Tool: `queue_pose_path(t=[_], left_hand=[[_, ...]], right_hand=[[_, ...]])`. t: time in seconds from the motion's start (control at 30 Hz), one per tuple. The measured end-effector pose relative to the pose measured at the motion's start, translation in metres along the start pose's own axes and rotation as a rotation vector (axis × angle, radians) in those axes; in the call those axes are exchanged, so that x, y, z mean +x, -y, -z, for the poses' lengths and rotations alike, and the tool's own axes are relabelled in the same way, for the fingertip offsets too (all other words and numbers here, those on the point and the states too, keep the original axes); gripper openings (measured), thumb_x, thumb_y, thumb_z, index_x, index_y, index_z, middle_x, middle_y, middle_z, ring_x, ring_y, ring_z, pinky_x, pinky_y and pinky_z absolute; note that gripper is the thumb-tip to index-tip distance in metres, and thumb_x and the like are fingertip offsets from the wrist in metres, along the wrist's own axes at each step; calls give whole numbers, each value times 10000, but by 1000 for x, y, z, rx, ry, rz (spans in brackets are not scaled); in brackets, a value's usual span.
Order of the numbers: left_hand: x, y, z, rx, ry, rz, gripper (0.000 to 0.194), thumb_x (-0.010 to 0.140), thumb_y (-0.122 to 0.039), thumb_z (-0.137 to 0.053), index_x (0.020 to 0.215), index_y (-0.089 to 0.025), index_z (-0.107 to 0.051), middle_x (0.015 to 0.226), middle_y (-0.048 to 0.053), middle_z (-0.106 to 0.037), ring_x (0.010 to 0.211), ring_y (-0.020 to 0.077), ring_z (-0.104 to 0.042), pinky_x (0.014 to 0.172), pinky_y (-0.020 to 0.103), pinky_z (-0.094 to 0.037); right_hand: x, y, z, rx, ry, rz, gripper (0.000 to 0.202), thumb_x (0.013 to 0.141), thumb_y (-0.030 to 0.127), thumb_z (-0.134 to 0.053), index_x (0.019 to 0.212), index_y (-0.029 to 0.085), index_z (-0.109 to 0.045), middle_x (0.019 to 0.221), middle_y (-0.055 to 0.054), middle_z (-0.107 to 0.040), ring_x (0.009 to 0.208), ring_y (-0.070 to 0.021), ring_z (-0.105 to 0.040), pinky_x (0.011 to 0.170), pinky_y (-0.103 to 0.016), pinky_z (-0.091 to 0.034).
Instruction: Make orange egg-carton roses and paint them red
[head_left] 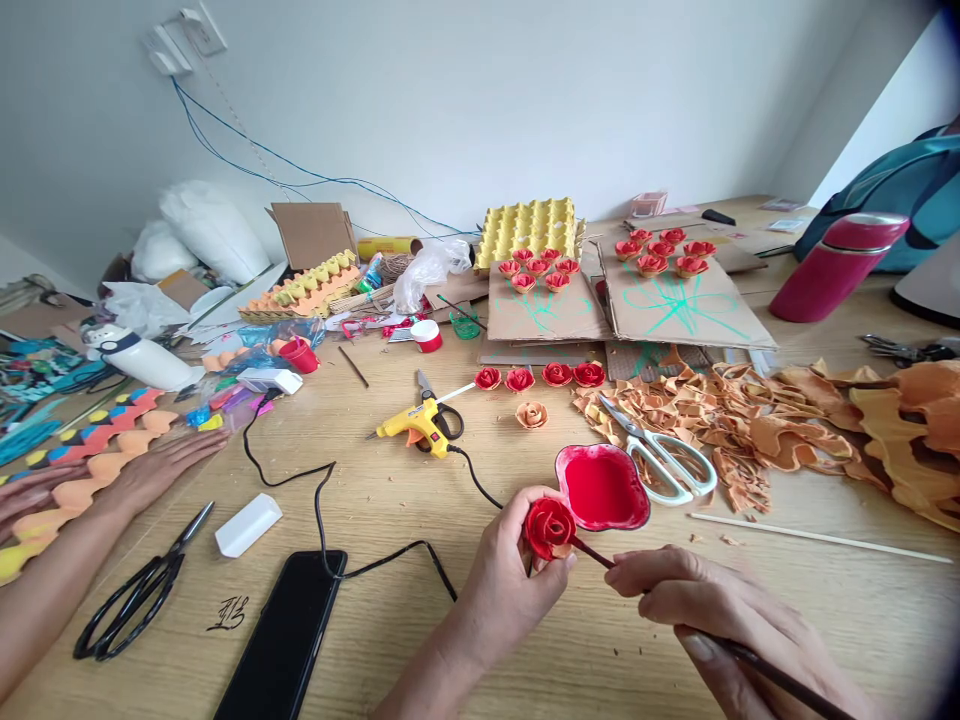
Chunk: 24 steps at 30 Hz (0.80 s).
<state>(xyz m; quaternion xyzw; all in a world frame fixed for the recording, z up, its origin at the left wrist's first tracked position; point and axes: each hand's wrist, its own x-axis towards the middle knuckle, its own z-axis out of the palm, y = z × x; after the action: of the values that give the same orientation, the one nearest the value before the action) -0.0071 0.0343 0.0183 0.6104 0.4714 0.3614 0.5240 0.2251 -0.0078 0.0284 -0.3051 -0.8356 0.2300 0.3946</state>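
A mostly red rose (550,527), with some bare orange petal at its underside, is held between the fingers and thumb of my left hand (510,570). My right hand (720,620) grips a dark thin paintbrush (757,662), its tip touching the rose's right side. Just behind the rose sits a scalloped dish (603,488) of red paint. Beyond it lie several red roses (557,374) in a row and one unpainted orange rose (532,415).
A yellow glue gun (420,425) and white-handled scissors (671,465) flank the dish. Orange scraps (750,420) cover the right side. Cardboard sheets (675,305) hold red flowers. At left are a phone (289,640), black scissors (142,595) and another person's hands (161,470).
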Motion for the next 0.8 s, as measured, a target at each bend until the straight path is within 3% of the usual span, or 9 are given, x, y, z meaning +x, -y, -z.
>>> queue_pose_path(t=[0.2,0.47,0.8], left_hand=[[1,-1,1,-23,6,-3,393,797,-91,-674,1175,-190,-637,1044,35,-721,918,181,-666,820,258,-534],[2,3,1,-120,-19,5,404,781,-98,-686,1169,-190,-622,1068,37,-710,964,184,-664,859,267,-536],[5,6,2,-328,-50,64,435,770,-149,-786,1161,-189,-600,1070,28,-688,982,165,-645,946,277,-542]], right_hand=[[-4,-1,1,-11,-8,8,195,1025,139,-542,1168,248,-617,1202,-103,-802,1047,-189,-819,911,-213,-634],[-10,-8,2,6,-128,-36,171,1060,311,-595,1176,258,-709,1205,-96,-818,1028,-228,-829,860,-257,-671],[-15,-10,-1,29,-103,-45,208,1068,338,-586,1234,266,-688,1220,-97,-813,1048,-236,-827,876,-253,-670]])
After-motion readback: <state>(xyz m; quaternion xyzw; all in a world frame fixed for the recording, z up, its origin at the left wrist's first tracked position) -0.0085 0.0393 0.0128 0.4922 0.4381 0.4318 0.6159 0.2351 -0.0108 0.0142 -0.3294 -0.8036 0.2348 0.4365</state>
